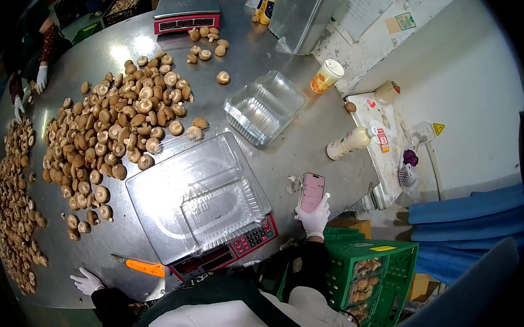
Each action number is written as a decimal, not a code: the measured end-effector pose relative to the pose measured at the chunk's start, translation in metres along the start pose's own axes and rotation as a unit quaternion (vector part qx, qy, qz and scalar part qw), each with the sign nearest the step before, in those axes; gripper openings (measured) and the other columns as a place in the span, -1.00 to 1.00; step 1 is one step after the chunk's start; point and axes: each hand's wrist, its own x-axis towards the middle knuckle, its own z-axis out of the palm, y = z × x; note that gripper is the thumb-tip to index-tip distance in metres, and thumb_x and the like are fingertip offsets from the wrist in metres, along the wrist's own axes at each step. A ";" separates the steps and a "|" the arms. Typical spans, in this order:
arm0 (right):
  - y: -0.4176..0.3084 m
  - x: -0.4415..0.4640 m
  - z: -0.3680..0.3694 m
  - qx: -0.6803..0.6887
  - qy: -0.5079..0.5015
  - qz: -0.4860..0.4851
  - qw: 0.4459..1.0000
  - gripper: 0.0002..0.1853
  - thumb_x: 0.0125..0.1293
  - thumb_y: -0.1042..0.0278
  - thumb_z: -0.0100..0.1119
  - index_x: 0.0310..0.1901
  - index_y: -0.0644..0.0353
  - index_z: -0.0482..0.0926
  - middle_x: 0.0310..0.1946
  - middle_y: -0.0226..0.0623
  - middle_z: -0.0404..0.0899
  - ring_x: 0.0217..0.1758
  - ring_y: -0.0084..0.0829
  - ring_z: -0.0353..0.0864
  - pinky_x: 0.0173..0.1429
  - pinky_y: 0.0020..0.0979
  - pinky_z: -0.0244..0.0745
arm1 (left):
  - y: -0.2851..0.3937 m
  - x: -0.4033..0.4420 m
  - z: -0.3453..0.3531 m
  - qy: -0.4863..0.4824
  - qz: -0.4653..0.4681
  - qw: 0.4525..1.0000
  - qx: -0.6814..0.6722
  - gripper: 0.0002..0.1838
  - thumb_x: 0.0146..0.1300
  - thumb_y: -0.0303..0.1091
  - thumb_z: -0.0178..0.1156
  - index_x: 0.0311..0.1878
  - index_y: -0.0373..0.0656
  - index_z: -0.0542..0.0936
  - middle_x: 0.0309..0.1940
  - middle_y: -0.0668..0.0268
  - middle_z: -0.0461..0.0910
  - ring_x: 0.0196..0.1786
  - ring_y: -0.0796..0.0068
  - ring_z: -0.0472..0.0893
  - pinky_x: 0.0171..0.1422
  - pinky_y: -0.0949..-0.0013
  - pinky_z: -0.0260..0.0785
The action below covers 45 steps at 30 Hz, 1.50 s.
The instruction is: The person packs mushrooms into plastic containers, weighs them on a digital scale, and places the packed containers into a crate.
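My right hand (pixel 316 218), in a white glove, is at the lower end of a phone (pixel 311 190) with a lit pinkish screen, its fingers closed on it. My left hand (pixel 87 281), gloved too, lies with spread fingers at the table's near edge, holding nothing. To its right is an orange-handled knife (pixel 144 267). Between my hands stands a scale (pixel 151 219) with a red front panel, and an open clear plastic box (pixel 217 207) rests on its plate. Beyond the scale spreads a large pile of mushrooms (pixel 103 124).
Stacked clear boxes (pixel 265 107), a cup (pixel 327 76) and a bottle (pixel 352 143) stand on the right of the metal table (pixel 280 162). A second scale (pixel 186 14) is at the back. A green crate (pixel 398 275) sits below right. Another person's gloved hands (pixel 42 79) are at far left.
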 end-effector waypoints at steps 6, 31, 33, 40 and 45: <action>-0.001 0.000 -0.001 0.000 -0.008 0.010 1.000 0.24 -0.33 0.03 0.44 0.34 0.41 -0.11 0.11 0.17 0.27 0.06 0.12 0.30 0.17 -0.09 0.22 | 0.000 0.001 0.001 0.000 -0.005 1.000 0.014 -0.19 0.25 0.31 -0.23 0.33 -0.19 0.17 0.08 -0.03 0.39 0.08 0.01 0.41 0.14 0.09 0.26; -0.005 -0.002 0.001 -0.005 0.005 0.005 1.000 0.16 -0.28 0.07 0.37 0.34 0.40 -0.07 0.10 0.16 0.27 0.03 0.11 0.31 0.14 -0.09 0.25 | 0.001 -0.001 -0.003 -0.020 -0.008 1.000 0.012 -0.19 0.25 0.31 -0.22 0.35 -0.15 0.15 0.13 -0.03 0.35 0.13 0.01 0.37 0.20 0.09 0.21; -0.004 -0.002 0.002 -0.003 0.006 0.002 1.000 0.17 -0.29 0.07 0.37 0.34 0.40 -0.08 0.10 0.15 0.27 0.03 0.11 0.31 0.15 -0.09 0.24 | 0.002 -0.001 -0.004 -0.022 -0.009 1.000 0.012 -0.19 0.24 0.31 -0.22 0.35 -0.15 0.15 0.14 -0.03 0.35 0.14 0.01 0.37 0.20 0.09 0.21; -0.005 -0.009 0.000 -0.003 -0.024 -0.008 1.000 0.20 -0.31 0.06 0.36 0.35 0.40 -0.12 0.11 0.14 0.26 0.04 0.10 0.30 0.17 -0.10 0.22 | 0.001 0.000 -0.003 -0.030 -0.013 0.999 0.010 -0.19 0.24 0.32 -0.22 0.36 -0.14 0.13 0.16 -0.04 0.33 0.17 0.01 0.35 0.22 0.10 0.19; -0.006 -0.009 -0.002 -0.002 -0.036 -0.009 0.999 0.21 -0.31 0.06 0.37 0.35 0.41 -0.13 0.13 0.15 0.25 0.05 0.11 0.29 0.18 -0.10 0.21 | 0.005 -0.001 -0.008 -0.041 -0.021 0.999 0.011 -0.18 0.24 0.32 -0.23 0.36 -0.14 0.13 0.17 -0.04 0.32 0.18 0.02 0.34 0.23 0.10 0.19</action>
